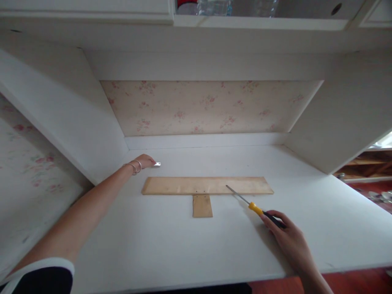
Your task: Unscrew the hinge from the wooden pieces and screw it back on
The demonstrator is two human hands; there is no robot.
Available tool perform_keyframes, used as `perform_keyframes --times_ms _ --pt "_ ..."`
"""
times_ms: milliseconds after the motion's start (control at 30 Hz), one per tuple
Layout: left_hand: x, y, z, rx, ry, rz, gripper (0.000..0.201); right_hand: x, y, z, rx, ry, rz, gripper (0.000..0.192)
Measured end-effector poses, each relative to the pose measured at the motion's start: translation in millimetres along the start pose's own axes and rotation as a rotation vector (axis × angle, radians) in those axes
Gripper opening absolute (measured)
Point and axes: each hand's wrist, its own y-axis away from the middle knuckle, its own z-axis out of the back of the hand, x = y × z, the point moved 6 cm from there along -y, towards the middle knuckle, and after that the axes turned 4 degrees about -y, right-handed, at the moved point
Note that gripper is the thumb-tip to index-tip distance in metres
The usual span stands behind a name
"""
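My right hand (pixel 286 232) is closed round the black end of a screwdriver (pixel 255 208) with a yellow and black handle. Its metal shaft points up and left, the tip over the right half of a long wooden board (pixel 177 185). Against the board's front edge lies a small wooden piece (pixel 202 206); small dark holes show near where the two meet. Farther back on the left, my left hand (pixel 145 161), bangles at the wrist, pinches a small metal bracket (pixel 157 164) just above or on the white surface; I cannot tell which.
The white desktop (pixel 171 253) is walled by white side panels (pixel 343 106) left and right. Above hangs a cabinet shelf (pixel 260 22) holding clear plastic bottles (pixel 214 7). Floral wallpaper (pixel 196 108) covers the back. Red floor (pixel 361 281) shows past the front edge.
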Motion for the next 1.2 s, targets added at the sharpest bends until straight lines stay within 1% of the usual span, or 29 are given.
perform_keyframes --times_ms 100,200,300,367,433,500,533,600,633,667,700,733,800,867,933,1033,1133,1200 --pt "23 -6 -6.7 -0.002 0.008 0.053 0.02 -1 -2 -1 0.007 0.003 -0.006 0.055" --pt "35 -13 -11.2 -0.048 0.022 0.052 0.017 0 -2 0 0.003 0.008 -0.001 0.054" --pt "41 -19 -11.4 -0.086 0.023 0.047 0.022 3 0 1 -0.013 0.019 0.005 0.054" --pt "42 -21 -8.1 -0.114 0.018 0.046 0.019 4 1 2 -0.014 0.02 -0.004 0.055" --pt "38 -22 -3.2 -0.153 0.011 0.028 0.016 5 0 0 0.008 0.029 0.002 0.055" --pt "25 -17 0.0 -0.19 0.006 -0.026 0.019 7 -1 -3 0.043 0.071 0.04 0.056" --pt "15 -12 -0.1 -0.202 0.007 -0.072 0.022 7 -3 -5 0.069 0.101 0.065 0.056" --pt "-12 6 -5.2 -0.199 0.012 -0.213 0.03 8 -5 -9 0.126 0.154 0.1 0.057" --pt "-28 18 -10.2 -0.179 0.014 -0.287 0.036 7 -6 -11 0.15 0.169 0.108 0.057" --pt "-45 33 -16.6 -0.147 0.012 -0.391 0.043 7 -6 -13 0.168 0.174 0.112 0.056" --pt "-66 51 -24.6 -0.109 -0.034 -0.567 0.05 6 -6 -13 0.173 0.177 0.11 0.055" --pt "-83 67 -32.6 -0.076 -0.081 -0.685 0.057 6 -6 -13 0.165 0.177 0.106 0.054" --pt "-107 91 -48.2 0.003 -0.148 -0.782 0.065 6 -4 -12 0.128 0.186 0.086 0.054" --pt "-124 101 -59.7 0.055 -0.193 -0.81 0.071 7 -3 -10 0.085 0.209 0.064 0.055" --pt "-137 102 -65.5 0.058 -0.224 -0.828 0.07 9 -2 -9 0.054 0.231 0.055 0.056" --pt "-153 93 -67.8 0.055 -0.248 -0.835 0.071 9 -3 -9 0.033 0.248 0.058 0.055" --pt "-165 87 -70.0 0.123 -0.271 -0.828 0.075 7 -5 -9 0.032 0.259 0.067 0.055" --pt "-170 85 -69.4 0.143 -0.3 -0.812 0.071 6 -6 -10 0.04 0.256 0.072 0.055"
